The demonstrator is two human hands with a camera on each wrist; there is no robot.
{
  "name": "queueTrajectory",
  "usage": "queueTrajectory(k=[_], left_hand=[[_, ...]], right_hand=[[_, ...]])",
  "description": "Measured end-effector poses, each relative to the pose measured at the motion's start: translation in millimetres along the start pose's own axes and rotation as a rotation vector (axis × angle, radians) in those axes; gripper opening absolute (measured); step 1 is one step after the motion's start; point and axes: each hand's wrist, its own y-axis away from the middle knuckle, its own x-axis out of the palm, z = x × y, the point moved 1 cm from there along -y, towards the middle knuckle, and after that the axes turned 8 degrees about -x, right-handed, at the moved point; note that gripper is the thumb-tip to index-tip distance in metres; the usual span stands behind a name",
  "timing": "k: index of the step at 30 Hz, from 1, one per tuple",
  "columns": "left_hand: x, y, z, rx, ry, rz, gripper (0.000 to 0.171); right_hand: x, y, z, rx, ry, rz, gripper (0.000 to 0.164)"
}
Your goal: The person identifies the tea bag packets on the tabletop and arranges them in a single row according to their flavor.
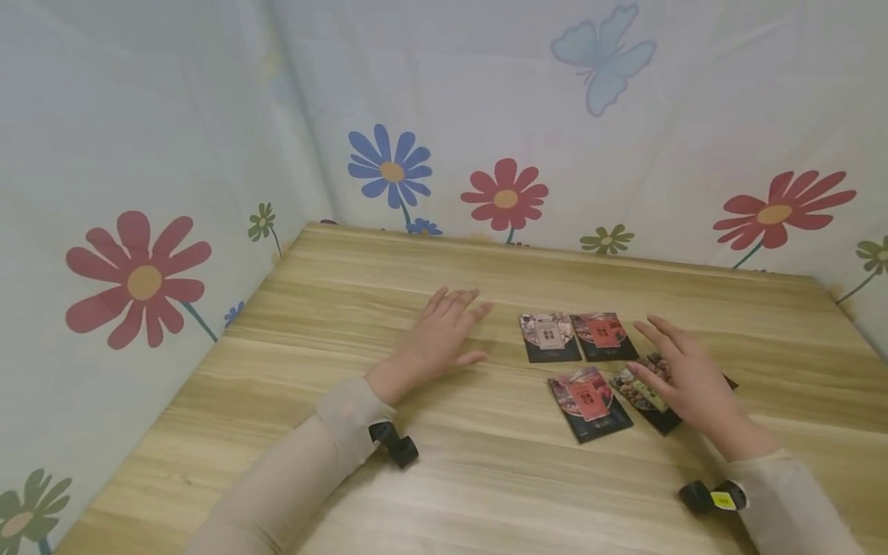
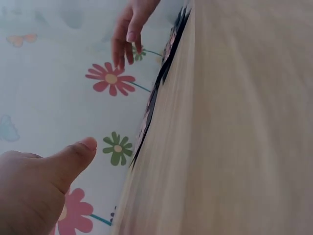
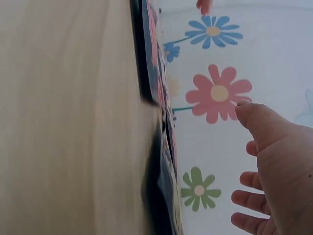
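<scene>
Several flat printed food packets with black bottoms lie on the wooden table. In the head view, the packet with a grey label [image 1: 550, 337] and the packet with a red label [image 1: 605, 333] sit side by side at the back. In front are a pink-red labelled packet [image 1: 590, 401] and a green-labelled packet [image 1: 645, 395], partly hidden by my right hand [image 1: 697, 381]. That hand hovers over it, fingers extended and holding nothing. My left hand [image 1: 433, 339] is left of the packets with its fingers spread, empty. Both wrist views show the hands raised above the table surface.
The wooden table [image 1: 291, 385] meets a pale curtain [image 1: 444, 85] printed with flowers and a butterfly at its back and left edges. A small dark corner [image 1: 731, 381] shows just right of my right hand. Each wrist wears a black strapped camera.
</scene>
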Motion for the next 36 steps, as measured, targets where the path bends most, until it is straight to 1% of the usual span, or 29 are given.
queueTrajectory(k=[5,11,17,21,24,30,33,36], left_hand=[[5.9,-3.9,-11.2,0.035,0.046,0.012,0.073],[12.7,-8.7,-22.8,0.071,0.046,0.013,0.073],[22.6,-14.0,-31.0,0.097,0.055,0.012,0.073],[26.6,-17.3,-36.7,0.107,0.076,0.023,0.069],[29.6,-20.3,-41.8,0.106,0.1,0.041,0.066],[39.0,-29.0,-50.3,0.088,0.141,0.063,0.066],[43.8,-34.3,-54.9,0.087,0.15,0.068,0.066],[47.5,-39.7,-60.2,0.091,0.14,0.07,0.066]], right_hand=[[4.6,0.6,9.6,-0.036,-0.008,-0.011,0.063],[8.4,0.8,17.0,-0.107,0.028,-0.048,0.06],[10.5,1.9,25.0,-0.119,0.004,-0.034,0.054],[14.2,2.3,28.7,-0.156,0.004,-0.039,0.051],[17.0,3.1,30.3,-0.181,-0.007,-0.046,0.049],[22.7,4.3,35.4,-0.227,-0.021,-0.025,0.044],[26.3,4.6,37.8,-0.269,-0.017,-0.026,0.045],[28.6,4.3,40.0,-0.31,-0.005,-0.04,0.045]])
